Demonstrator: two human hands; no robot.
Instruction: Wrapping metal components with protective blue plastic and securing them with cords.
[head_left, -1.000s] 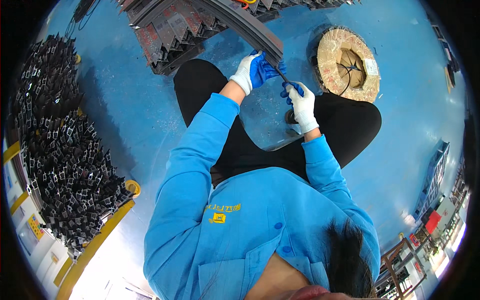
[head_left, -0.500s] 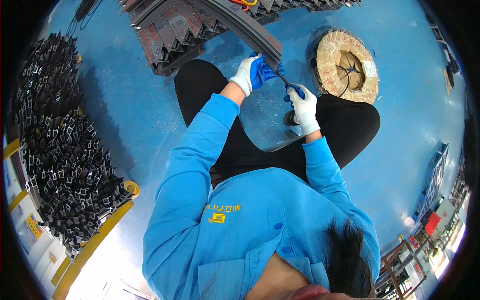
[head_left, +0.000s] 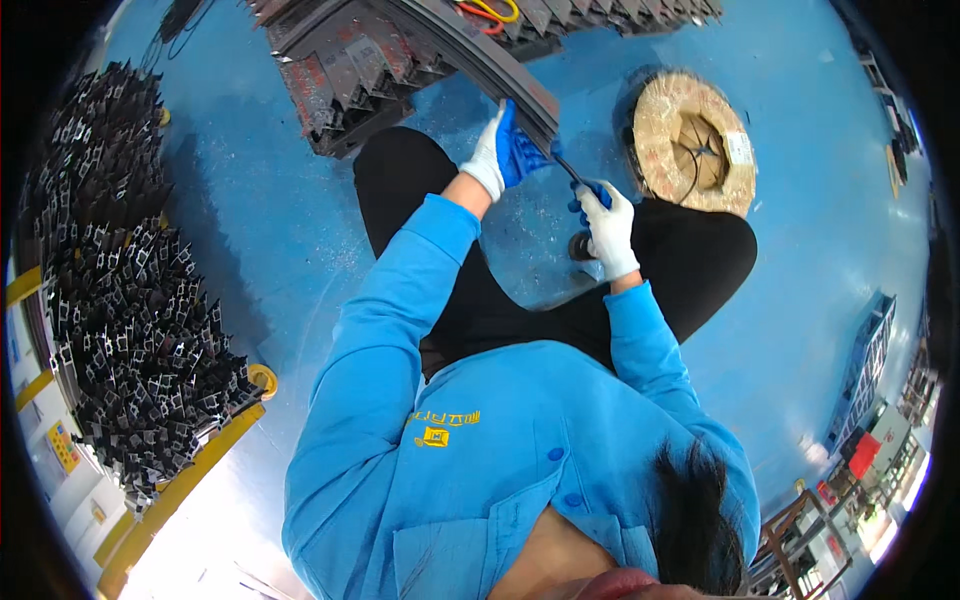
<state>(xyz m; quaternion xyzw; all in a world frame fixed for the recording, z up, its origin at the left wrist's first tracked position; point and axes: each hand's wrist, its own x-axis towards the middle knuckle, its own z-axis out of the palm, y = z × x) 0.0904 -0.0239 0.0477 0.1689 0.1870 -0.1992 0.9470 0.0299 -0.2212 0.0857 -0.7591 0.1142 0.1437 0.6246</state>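
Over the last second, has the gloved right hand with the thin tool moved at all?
No. The right hand holds the thin dark tool in the same spot, just left of the round wooden spool and below the end of the long dark metal profile.

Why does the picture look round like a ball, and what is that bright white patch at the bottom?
In the head view, the fisheye lens bends straight edges, so the long dark metal strip by the left hand curves and the corners go black; glare whitens the blue floor at lower left; the right hand looks sharp; a dark shadow lies beside the black metal stack.
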